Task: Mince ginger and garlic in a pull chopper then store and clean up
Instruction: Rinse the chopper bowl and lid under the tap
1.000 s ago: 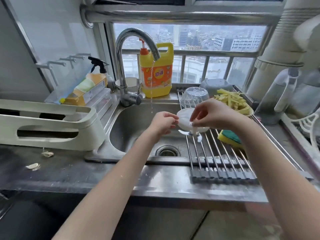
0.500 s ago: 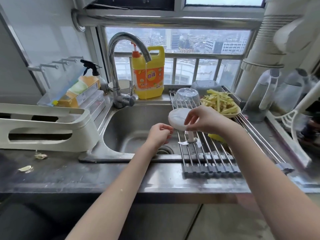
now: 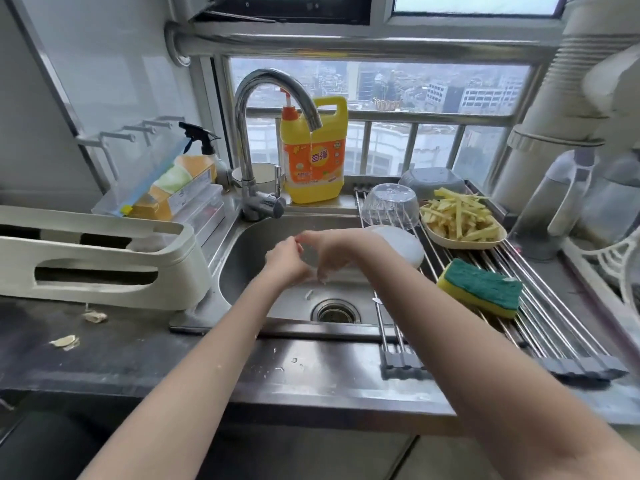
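Both hands meet over the sink [image 3: 242,258], left hand [image 3: 285,259] and right hand [image 3: 332,252] loosely curled and dripping, grasping nothing I can make out. The chopper lid [image 3: 403,249] lies on the rack [image 3: 540,327] edge by the right wrist; a nudge could tip it into the basin.

The kitchen is lit by flat, overcast daylight admitted through the window [image 3: 377,98] behind the sink [image 3: 263,237]; no hard shadows are cast. Soft highlights are carried along the curved faucet [image 3: 249,98] and the steel bars of the drying rack [image 3: 540,327], and a dull sheen is spread over the front edge of the counter [image 3: 311,386]. The city outside is rendered pale and hazy. Motion blur is seen on the left hand [image 3: 285,263] and right hand [image 3: 332,252] above the basin, so their fingers cannot be read. Straight lines are bowed by the wide-angle lens towards the frame's edges, and the right edge is smeared and soft.
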